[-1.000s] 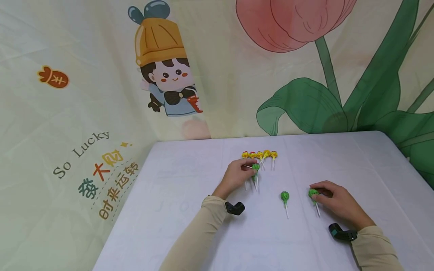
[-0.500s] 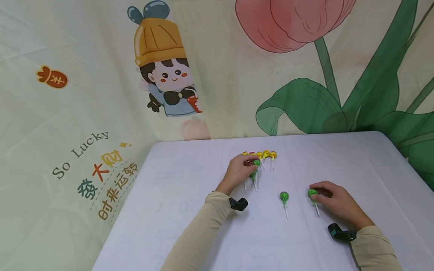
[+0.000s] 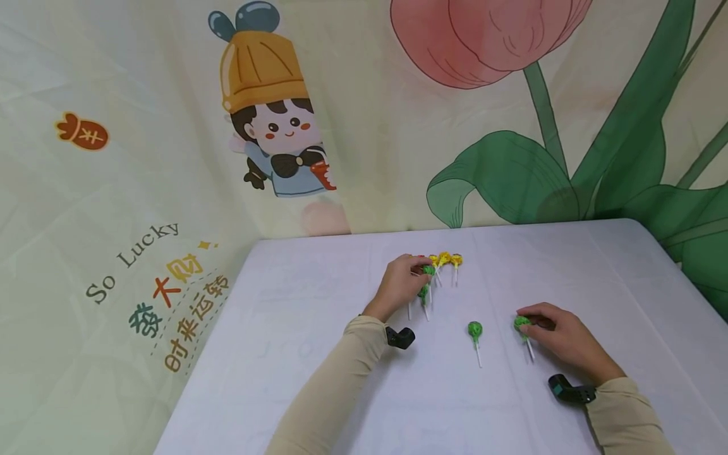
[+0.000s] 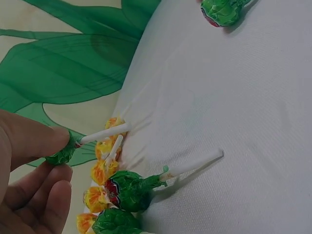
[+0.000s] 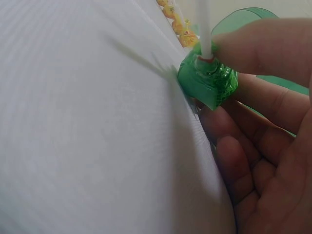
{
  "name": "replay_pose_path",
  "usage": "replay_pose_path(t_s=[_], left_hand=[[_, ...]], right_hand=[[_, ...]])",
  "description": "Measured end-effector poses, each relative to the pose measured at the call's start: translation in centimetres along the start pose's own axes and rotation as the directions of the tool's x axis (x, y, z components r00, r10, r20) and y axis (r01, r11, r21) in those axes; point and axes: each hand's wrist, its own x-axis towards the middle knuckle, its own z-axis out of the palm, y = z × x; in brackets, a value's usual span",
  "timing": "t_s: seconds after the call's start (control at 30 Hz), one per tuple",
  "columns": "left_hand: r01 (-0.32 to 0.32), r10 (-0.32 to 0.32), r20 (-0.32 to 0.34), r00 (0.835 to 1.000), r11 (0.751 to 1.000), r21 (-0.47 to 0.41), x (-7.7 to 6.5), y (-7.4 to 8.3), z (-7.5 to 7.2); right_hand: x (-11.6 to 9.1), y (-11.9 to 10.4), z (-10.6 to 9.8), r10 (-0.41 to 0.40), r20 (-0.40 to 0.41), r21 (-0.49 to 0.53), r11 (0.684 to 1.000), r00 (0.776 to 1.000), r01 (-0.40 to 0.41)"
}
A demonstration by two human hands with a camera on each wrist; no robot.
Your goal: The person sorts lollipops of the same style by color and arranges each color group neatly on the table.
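Note:
My left hand (image 3: 400, 282) pinches a green-wrapped lollipop (image 4: 62, 153) by its head, with its white stick free. Just below it lie two more green lollipops (image 4: 129, 190), their heads against a row of yellow lollipops (image 3: 445, 258). Part of that row is hidden behind my left hand in the head view. Over to the right, my right hand (image 3: 560, 333) holds another green lollipop (image 5: 207, 78) between thumb and fingers, close over the table. A single green lollipop (image 3: 474, 330) lies between the two hands, stick toward me.
A white cloth covers the table (image 3: 318, 284). Behind it hangs a printed backdrop (image 3: 364, 114) with a tulip and a cartoon child. Black wrist cameras (image 3: 400, 338) are strapped at both sleeves.
My left hand has lifted slightly up and away with the green lollipop, uncovering the green ones below it. The right hand keeps its grip in nearly the same place.

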Motion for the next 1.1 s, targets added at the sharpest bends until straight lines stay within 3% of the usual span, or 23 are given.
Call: replay_pose_path(t_s=[0.4,0.6,0.97,1.1], left_hand=[[0.008,-0.009,0.015,1.000,0.997,0.082,0.6,-0.3,0.3],[-0.022,0.014,0.054,0.998,0.989,0.145,0.7,-0.6,0.7],[-0.042,0.018,0.067,0.998,0.925,0.376,0.9,-0.5,1.2],[-0.060,0.027,0.086,0.996,0.909,0.413,0.9,-0.4,1.2]], right_hand=[[0.0,0.0,0.0,-0.006,-0.002,0.000,1.000,1.000,0.006],[0.0,-0.1,-0.1,-0.003,-0.001,-0.003,1.000,1.000,0.003],[0.0,0.1,-0.1,-0.004,-0.001,-0.004,1.000,1.000,0.004],[0.0,0.0,-0.1,0.002,-0.001,-0.001,1.000,1.000,-0.002]])
